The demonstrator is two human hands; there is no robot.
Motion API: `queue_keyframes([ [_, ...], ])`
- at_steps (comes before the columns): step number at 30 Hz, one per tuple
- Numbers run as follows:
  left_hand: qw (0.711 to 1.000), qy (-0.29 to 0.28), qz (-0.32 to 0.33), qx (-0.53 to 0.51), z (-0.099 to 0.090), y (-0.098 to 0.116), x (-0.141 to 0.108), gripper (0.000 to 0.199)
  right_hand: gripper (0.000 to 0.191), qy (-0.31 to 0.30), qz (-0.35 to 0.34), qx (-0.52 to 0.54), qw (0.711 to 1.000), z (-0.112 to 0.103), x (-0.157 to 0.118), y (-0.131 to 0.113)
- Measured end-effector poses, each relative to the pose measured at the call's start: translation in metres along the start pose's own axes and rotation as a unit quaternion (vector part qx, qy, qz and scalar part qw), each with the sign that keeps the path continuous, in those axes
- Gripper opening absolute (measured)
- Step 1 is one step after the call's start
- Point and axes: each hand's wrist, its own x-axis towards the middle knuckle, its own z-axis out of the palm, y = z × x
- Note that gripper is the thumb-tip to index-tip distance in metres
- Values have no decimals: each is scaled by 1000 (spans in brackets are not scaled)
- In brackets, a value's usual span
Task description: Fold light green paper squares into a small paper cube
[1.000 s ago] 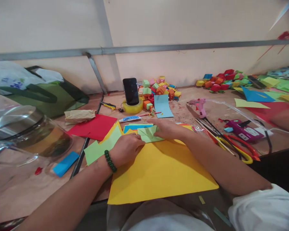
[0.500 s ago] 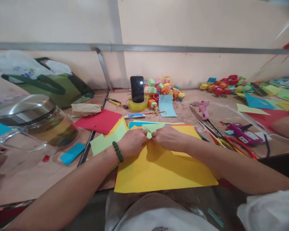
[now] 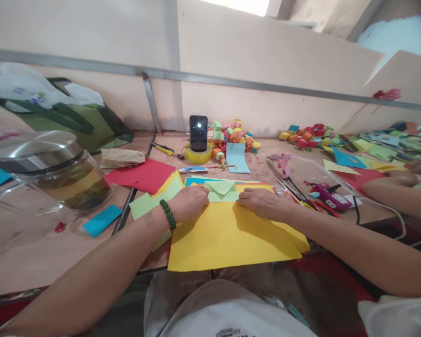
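A light green folded paper (image 3: 221,191) with a triangular flap lies at the top of a large yellow sheet (image 3: 231,238). My left hand (image 3: 192,202), with a green bead bracelet at the wrist, is closed at the paper's left edge. Its fingertips are curled and pinch that edge. At the right edge my right hand (image 3: 257,202) has its fingers bent and pressed together on the paper. More coloured sheets lie under the yellow one, and a pale green strip (image 3: 140,205) sticks out at the left.
A glass jug (image 3: 70,182) and green bag (image 3: 66,114) stand left. Behind are a phone (image 3: 198,133) on a tape roll (image 3: 198,153) and paper cubes (image 3: 233,135). Right are a pink glue gun (image 3: 282,164), a purple tool (image 3: 328,196) and another person's arm (image 3: 389,189).
My hands have moved apart to the two sides of the green paper, so its flap and lower band now show. The camera view has tilted, and more of another person's hands shows at right.
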Motion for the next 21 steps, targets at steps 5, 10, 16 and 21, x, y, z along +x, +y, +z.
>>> queue_keyframes([
  [5, 1000, -15, 1, -4, 0, -2, -1, 25, 29, 51, 26, 58, 997, 16, -4, 3],
  [10, 999, 11, 28, -18, 5, -4, 0, 23, 29, 101, 77, 73, 989, 18, -14, 2],
  [16, 999, 22, 32, -11, 7, -3, 1, 23, 27, 132, 63, 16, 989, 13, 1, -8],
  [21, 999, 16, 28, -15, 5, -3, 0, 22, 28, 105, 40, 20, 993, 30, -4, -2],
])
